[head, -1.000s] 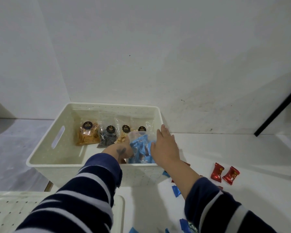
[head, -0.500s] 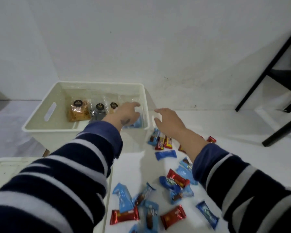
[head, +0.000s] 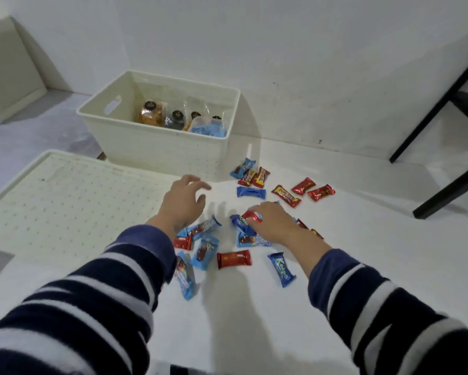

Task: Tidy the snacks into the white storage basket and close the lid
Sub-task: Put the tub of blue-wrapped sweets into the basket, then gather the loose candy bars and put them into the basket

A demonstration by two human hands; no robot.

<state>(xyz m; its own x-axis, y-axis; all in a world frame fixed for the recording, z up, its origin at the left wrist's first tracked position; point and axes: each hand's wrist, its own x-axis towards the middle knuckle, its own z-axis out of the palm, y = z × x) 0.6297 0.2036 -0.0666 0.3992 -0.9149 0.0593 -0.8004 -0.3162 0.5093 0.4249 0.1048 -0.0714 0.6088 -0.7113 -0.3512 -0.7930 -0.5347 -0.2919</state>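
beside the white basket, left hand hovers with fingers spread, empty; right hand pinches a red candy.

So the basket sits at the back by the wall, bagged snacks inside. Its lid lies flat in front, off to the left. Loose candy bars are scattered on the floor right of the lid, both hands among them.

Dim, cool and even, lit seemingly from overhead behind. Soft shadows thrown forward on the tabletop beneath both sleeves and beside the basket. Slightly motion-blurred at the left hand; wide-angle bending toward the edges; no glare.
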